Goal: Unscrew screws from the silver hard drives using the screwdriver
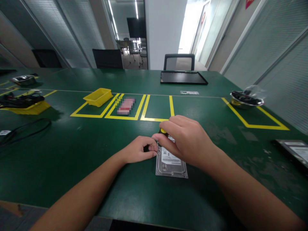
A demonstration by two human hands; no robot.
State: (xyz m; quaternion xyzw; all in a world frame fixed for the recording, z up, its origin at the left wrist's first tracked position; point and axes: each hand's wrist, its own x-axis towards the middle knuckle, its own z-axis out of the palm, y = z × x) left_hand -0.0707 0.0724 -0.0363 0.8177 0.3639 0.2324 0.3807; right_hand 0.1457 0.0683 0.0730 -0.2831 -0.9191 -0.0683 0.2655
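A silver hard drive with a white label lies flat on the green table in front of me. My right hand hovers over its far end, fingers closed round a screwdriver with a yellow-and-black handle. My left hand rests at the drive's left edge, fingers pinched on a small dark part I cannot make out.
Yellow tape boxes mark the table. A yellow tray and a pink object sit in them. A metal bowl stands at right, a black panel at the back, cables at left, another drive at the right edge.
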